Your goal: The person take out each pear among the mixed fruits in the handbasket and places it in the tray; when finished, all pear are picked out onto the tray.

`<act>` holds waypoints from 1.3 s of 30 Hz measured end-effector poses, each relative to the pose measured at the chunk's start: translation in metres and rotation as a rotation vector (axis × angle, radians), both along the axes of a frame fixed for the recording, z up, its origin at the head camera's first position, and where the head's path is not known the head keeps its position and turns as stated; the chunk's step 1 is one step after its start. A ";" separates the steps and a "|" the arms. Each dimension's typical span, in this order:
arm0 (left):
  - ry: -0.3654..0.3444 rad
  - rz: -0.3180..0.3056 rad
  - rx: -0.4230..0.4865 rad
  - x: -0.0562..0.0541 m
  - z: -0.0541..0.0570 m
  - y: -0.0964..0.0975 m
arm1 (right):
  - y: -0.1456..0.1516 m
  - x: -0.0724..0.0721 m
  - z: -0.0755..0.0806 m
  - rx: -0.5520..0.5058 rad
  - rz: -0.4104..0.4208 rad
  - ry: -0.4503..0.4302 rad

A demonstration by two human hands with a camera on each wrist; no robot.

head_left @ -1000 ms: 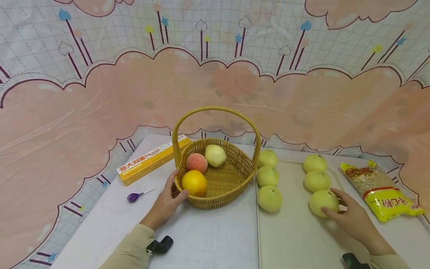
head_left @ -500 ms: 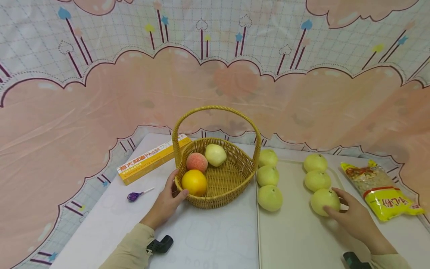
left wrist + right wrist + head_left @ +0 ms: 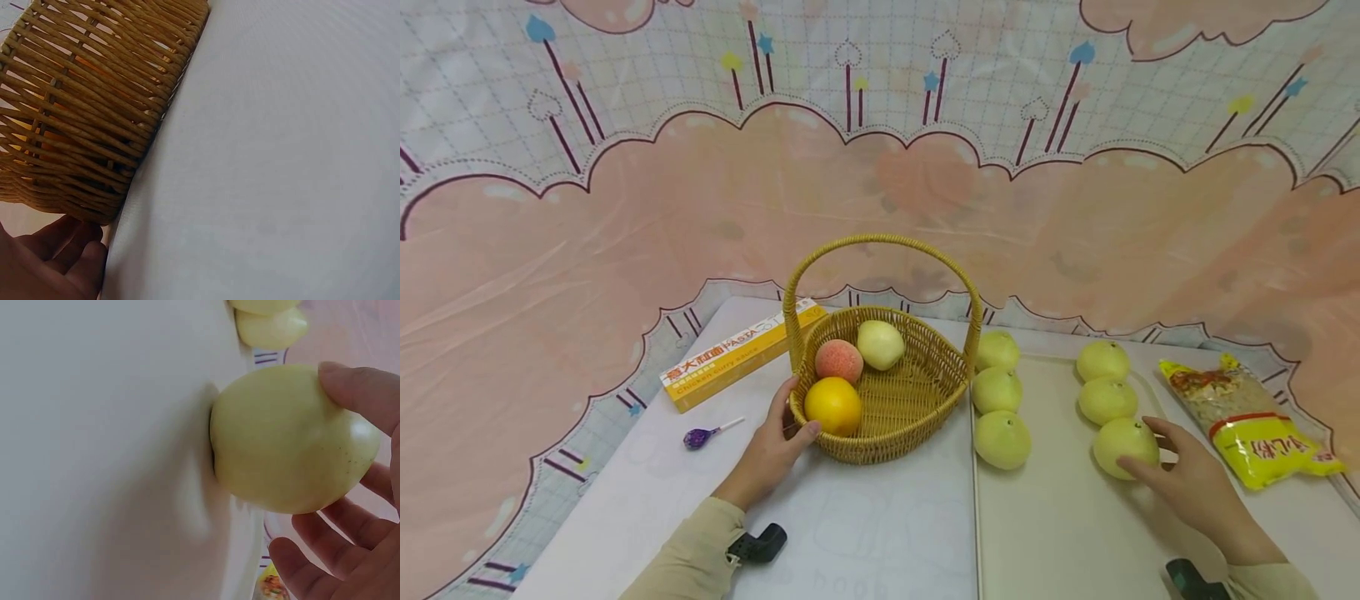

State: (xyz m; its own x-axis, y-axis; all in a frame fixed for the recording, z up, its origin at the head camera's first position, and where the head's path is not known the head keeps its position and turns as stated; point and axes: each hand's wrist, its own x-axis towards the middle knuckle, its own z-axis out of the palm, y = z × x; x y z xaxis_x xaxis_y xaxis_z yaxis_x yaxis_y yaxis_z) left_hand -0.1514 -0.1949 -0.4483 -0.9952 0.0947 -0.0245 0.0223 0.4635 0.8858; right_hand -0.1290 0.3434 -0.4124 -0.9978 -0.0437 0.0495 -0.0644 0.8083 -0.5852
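My left hand (image 3: 767, 454) grips the near-left rim of a wicker basket (image 3: 917, 429), thumb over the edge. Inside the basket lie an orange (image 3: 833, 407), a peach (image 3: 839, 362) and a pale green fruit (image 3: 881, 345). On the right, my right hand (image 3: 1183, 479) holds a round yellow-green fruit (image 3: 1126, 448) between thumb and fingers. That fruit is the nearest of three in a column on a beige tray (image 3: 1052, 525). In the right wrist view the fruit (image 3: 287, 440) sits right at the tray surface, its shadow beside it.
Three similar yellow-green fruits (image 3: 1002, 440) line the tray's left edge, beside the basket. A yellow food packet (image 3: 1255, 433) lies right of the tray. Left of the basket are a pasta box (image 3: 741, 354) and a purple lollipop (image 3: 700, 439). A patterned curtain (image 3: 880, 183) hangs behind.
The fruit in my right hand has shifted very slightly to the right. My left hand keeps its hold on the basket, which stays in place.
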 end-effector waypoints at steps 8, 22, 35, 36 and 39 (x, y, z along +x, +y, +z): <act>-0.009 0.001 0.011 0.000 0.001 0.000 | -0.004 0.000 0.003 0.005 -0.007 0.025; 0.002 -0.004 0.004 0.000 0.000 0.000 | -0.054 0.003 0.037 -0.038 0.050 0.299; -0.012 0.011 0.016 0.001 0.001 0.001 | -0.145 -0.024 0.047 -0.212 0.350 0.356; -0.014 0.012 0.017 0.001 0.001 0.001 | -0.152 -0.026 0.047 -0.219 0.372 0.351; -0.013 0.015 0.017 0.001 0.000 0.001 | -0.172 -0.032 0.047 -0.224 0.426 0.345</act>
State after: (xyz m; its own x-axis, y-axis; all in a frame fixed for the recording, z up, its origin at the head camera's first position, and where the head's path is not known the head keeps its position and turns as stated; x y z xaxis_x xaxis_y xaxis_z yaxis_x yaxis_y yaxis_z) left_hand -0.1504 -0.1941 -0.4481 -0.9962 0.0798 -0.0356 0.0039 0.4484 0.8938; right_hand -0.1608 0.1717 -0.3656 -0.8189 -0.3884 0.4226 -0.5736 0.5284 -0.6259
